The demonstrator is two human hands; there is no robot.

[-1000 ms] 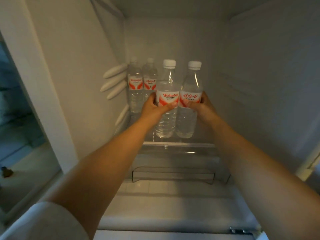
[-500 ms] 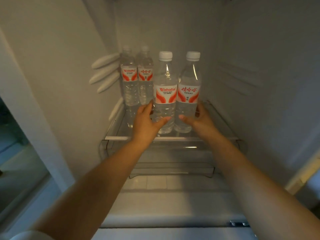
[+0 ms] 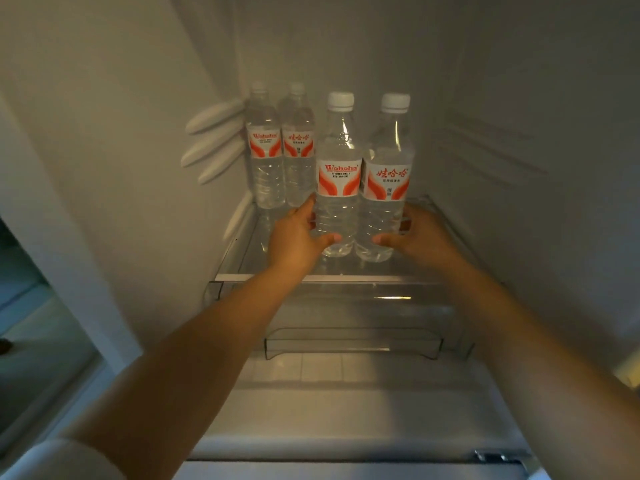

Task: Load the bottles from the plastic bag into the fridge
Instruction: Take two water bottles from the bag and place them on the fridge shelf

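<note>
Obs: two front bottles stand upright on the glass shelf (image 3: 277, 271) of the fridge (image 3: 104, 133), touching side by side. Left hand (image 3: 294, 240) curls around the low body of the left front bottle (image 3: 337, 188), thumb across its near face. Right hand (image 3: 415, 237) holds the right front bottle (image 3: 386, 188) the same way; the far fingers are hidden behind the plastic, so how firmly it grips is a guess. Two more bottles (image 3: 280, 147) stand at the far left corner, against the back wall. The plastic bag is out of view.

Risks: both grips sit low on tall, narrow bottles. A push from there could tip the tops forward or knock the pair apart. Bases stand near the shelf's front lip (image 3: 311, 278); let go here and a nudge from a withdrawing wrist could send one off onto the drawer (image 3: 346, 317) below.

Room: open shelf lies behind the pair and to the far right. The left side wall carries raised ribs (image 3: 214, 140), well apart from the hands.
</note>
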